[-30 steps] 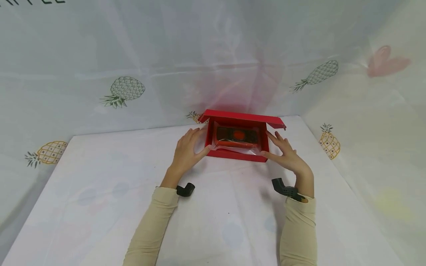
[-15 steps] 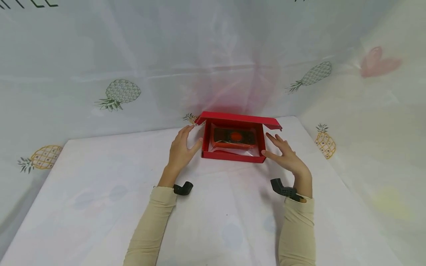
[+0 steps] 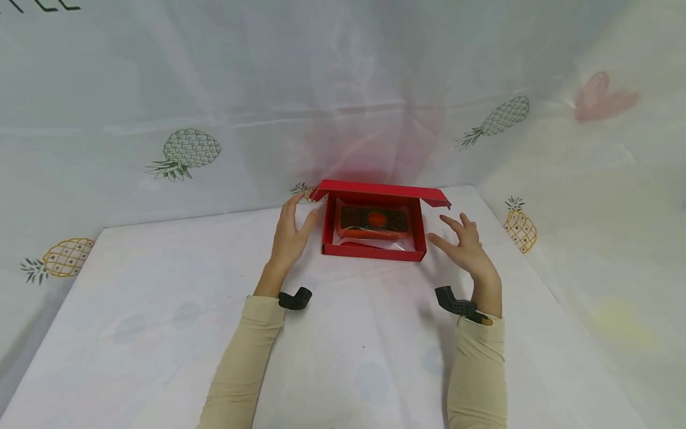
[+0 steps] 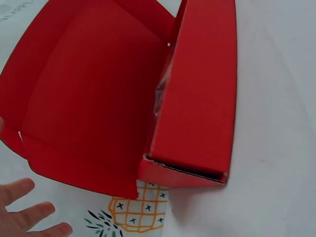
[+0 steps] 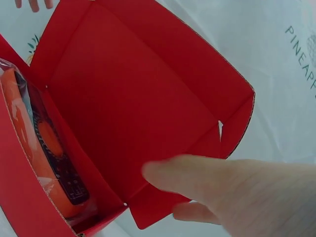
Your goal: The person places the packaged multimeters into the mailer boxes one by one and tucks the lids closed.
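A red cardboard box (image 3: 373,252) sits at the far edge of the table, its lid (image 3: 380,189) raised and leaning back. In it lies an orange multimeter (image 3: 375,219) with a dark face and a round orange dial, wrapped in a clear plastic bag (image 5: 47,185). My left hand (image 3: 289,238) is beside the box's left side, fingers spread and holding nothing. Off the right side, my right hand (image 3: 466,247) has thumb and fingers apart, also holding nothing. In the right wrist view that hand overlaps the lid's side flap.
A white cloth covers the table (image 3: 177,286). Behind it hangs a white curtain (image 3: 268,77) printed with pineapples, close to the back of the lid. Black wrist camera mounts (image 3: 295,298) sit on both wrists.
Both hands have drawn away from the sides of the box, the left going left and the right thumb leaving the front right corner. The lid stays raised; the whole view has shifted slightly.
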Tool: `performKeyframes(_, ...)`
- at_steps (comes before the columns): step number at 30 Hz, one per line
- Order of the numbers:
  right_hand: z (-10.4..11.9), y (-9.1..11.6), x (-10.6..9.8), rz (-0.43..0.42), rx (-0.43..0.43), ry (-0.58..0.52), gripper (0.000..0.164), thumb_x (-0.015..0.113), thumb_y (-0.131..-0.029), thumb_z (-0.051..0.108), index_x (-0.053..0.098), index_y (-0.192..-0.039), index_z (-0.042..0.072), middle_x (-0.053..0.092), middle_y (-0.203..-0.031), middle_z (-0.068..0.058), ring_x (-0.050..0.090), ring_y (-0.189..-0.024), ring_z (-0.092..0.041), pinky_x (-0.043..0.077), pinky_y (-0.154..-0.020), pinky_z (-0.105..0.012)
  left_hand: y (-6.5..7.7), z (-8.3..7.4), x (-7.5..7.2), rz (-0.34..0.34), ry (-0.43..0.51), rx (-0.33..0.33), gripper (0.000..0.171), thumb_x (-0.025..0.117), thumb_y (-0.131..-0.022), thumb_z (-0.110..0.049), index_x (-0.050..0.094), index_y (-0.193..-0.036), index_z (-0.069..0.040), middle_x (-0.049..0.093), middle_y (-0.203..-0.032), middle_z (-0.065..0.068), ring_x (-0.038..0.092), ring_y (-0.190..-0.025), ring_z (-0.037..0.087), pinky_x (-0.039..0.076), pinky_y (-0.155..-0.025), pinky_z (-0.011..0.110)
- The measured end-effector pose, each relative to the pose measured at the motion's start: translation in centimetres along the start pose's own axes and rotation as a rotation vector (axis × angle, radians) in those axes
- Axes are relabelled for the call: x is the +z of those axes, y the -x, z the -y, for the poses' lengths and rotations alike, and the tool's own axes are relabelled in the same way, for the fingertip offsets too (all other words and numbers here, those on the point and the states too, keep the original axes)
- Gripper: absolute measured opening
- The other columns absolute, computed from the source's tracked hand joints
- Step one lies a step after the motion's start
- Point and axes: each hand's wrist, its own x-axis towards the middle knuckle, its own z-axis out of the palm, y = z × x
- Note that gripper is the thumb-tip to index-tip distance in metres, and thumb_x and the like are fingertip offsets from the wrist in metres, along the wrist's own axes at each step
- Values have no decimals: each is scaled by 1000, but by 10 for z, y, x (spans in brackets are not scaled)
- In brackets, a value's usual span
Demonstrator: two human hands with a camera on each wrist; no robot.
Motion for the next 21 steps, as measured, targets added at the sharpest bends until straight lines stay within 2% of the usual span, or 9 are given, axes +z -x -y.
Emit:
performKeyframes(3,1,1,-1,-94,7,-33,67,54,-98,29,26,-152,0,-4,-159,-28,-6,-145,-51,13,-104,-77,-3,-4,0,-11,31,22,54,50,-99,-26,37,-148,-11,34,-153,13,29,-144,24,27,-116,50)
performKeyframes(5,3,2,-1,-194,6,-80,61,49,-99,21,27,-151,-2,-5,-159,-28,-1,-145,-50,14,-107,-74,-5,-7,-1,-11,55,30,52,48,-99,-21,37,-148,-10,34,-153,15,28,-144,24,25,-116,50)
performKeyframes(8,8,3,0,-354,-1,-162,54,42,-100,12,29,-150,-2,-5,-160,-23,5,-147,-46,15,-112,-68,-9,-12,-2,11,95,20,49,41,-100,-18,37,-149,-9,33,-154,15,26,-145,24,22,-117,50)
performKeyframes(11,13,2,3,-456,-14,-246,51,38,-101,13,33,-150,3,1,-162,-17,7,-149,-38,16,-114,-62,-12,-17,-3,41,130,-3,48,35,-102,-19,37,-149,-7,32,-155,12,25,-145,24,22,-118,48)
performKeyframes(17,19,-2,8,-543,-39,-343,50,44,-102,23,39,-149,10,22,-161,-8,21,-148,-28,25,-115,-54,-18,-25,-4,83,172,6,53,30,-106,-36,37,-149,-5,37,-153,10,31,-142,26,27,-115,49)
performKeyframes(21,20,-3,10,-511,-44,-369,51,44,-103,29,36,-151,13,29,-159,-5,27,-146,-26,29,-114,-51,-21,-28,-2,103,194,24,54,33,-106,-37,37,-149,-5,38,-152,12,32,-141,27,27,-115,51)
